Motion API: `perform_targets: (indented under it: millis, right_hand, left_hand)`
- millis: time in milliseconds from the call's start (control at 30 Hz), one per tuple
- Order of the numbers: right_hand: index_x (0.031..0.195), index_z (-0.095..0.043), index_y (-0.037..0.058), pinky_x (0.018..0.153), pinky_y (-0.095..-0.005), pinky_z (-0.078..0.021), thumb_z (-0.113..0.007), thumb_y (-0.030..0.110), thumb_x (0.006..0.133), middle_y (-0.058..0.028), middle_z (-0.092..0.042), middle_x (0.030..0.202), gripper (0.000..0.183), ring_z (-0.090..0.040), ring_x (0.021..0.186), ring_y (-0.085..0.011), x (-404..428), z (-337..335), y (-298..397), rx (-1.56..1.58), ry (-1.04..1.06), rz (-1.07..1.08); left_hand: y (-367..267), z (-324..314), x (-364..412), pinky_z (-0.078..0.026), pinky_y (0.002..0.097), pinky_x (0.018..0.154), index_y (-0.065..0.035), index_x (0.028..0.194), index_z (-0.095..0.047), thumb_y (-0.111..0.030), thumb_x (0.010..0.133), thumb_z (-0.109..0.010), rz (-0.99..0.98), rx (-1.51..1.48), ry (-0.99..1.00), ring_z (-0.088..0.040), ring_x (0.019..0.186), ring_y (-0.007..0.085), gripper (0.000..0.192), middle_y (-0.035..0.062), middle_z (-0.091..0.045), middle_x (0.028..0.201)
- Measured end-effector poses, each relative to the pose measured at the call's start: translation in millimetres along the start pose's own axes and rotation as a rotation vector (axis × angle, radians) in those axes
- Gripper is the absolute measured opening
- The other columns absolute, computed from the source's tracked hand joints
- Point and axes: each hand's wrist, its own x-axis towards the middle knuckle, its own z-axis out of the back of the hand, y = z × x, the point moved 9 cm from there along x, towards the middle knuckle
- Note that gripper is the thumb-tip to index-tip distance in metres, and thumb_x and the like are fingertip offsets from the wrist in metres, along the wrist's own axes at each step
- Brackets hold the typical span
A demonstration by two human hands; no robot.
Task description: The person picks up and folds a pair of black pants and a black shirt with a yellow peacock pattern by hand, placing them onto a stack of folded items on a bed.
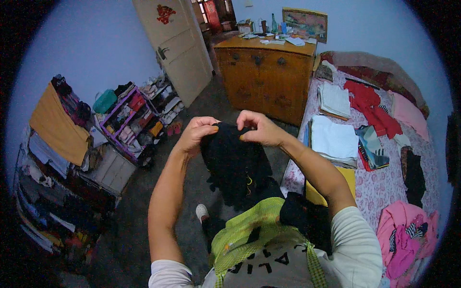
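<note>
A black garment [234, 158] hangs from both hands in front of me, with a small yellow mark on its lower part. My left hand [200, 132] pinches its upper left edge between thumb and fingers. At its upper right edge is my right hand [261, 129], thumb and forefinger gripping the cloth. The garment's lower end hangs above the green checked apron [248, 226] at my waist. More dark cloth [306, 216] lies by my right side, on the bed's edge.
On the right, a bed [374, 183] bears folded white cloths [333, 138], red clothing [371, 108] and pink clothing [399, 230]. A wooden cabinet [264, 79] stands ahead, beside an open door [180, 46]. A purple shelf rack [119, 135] and a clothes-laden rack [59, 124] stand left.
</note>
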Motion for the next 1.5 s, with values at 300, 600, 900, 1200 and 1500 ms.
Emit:
perform_targets:
  millis: [300, 600, 900, 1200, 1500]
  right_hand:
    - [0.074, -0.058, 0.0038, 0.086, -0.0275, -0.0328, -0.059, 0.003, 0.061, -0.0025, -0.053, 0.073, 0.013, -0.049, 0.080, -0.0135, -14, -18, 0, -0.068, 0.368, -0.102]
    - [0.070, -0.063, 0.0023, 0.064, -0.0286, -0.0363, -0.069, 0.027, 0.058, -0.0072, -0.047, 0.070, 0.028, -0.046, 0.075, -0.0188, -14, -2, 11, -0.635, 0.063, -0.002]
    - [0.064, -0.059, 0.0004, 0.064, -0.0358, -0.0406, -0.058, 0.018, 0.063, -0.0153, -0.049, 0.076, 0.018, -0.049, 0.075, -0.0283, -19, 1, -1, -0.724, -0.329, 0.038]
    - [0.058, -0.047, 0.0001, 0.056, -0.0298, -0.0379, -0.059, 0.015, 0.064, -0.0100, -0.046, 0.063, 0.020, -0.047, 0.061, -0.0197, 2, 56, 28, -0.637, -0.418, 0.065]
    - [0.055, -0.038, 0.0001, 0.048, -0.0287, -0.0309, -0.065, 0.018, 0.065, -0.0050, -0.036, 0.054, 0.034, -0.037, 0.053, -0.0141, 48, 44, 103, -0.922, 0.093, 0.253]
  left_hand:
    - [-6, 7, -11, -0.040, 0.0275, 0.072, -0.0003, 0.071, -0.057, -0.012, 0.066, -0.059, -0.026, 0.010, 0.196, -0.052, 0.077, 0.0169, 0.013, 0.0094, -0.056, 0.087]
    - [-17, -2, -9, -0.039, 0.0261, 0.074, 0.0022, 0.079, -0.061, -0.007, 0.070, -0.058, -0.124, 0.203, 0.169, -0.052, 0.079, 0.0142, 0.013, 0.0088, -0.057, 0.088]
    - [-15, 11, -2, -0.039, 0.0254, 0.073, 0.0033, 0.074, -0.059, -0.009, 0.072, -0.060, -0.169, 0.345, -0.143, -0.050, 0.082, 0.0126, 0.013, 0.0057, -0.052, 0.095]
    - [-19, 14, -11, -0.039, 0.0206, 0.062, 0.0013, 0.080, -0.060, -0.013, 0.074, -0.058, -0.271, 0.427, -0.326, -0.049, 0.067, 0.0074, 0.015, 0.0008, -0.056, 0.078]
    - [12, -8, -2, -0.038, 0.0207, 0.059, -0.0017, 0.078, -0.059, -0.017, 0.075, -0.058, -0.322, 0.245, -0.327, -0.046, 0.064, 0.0058, 0.015, -0.0021, -0.054, 0.070]
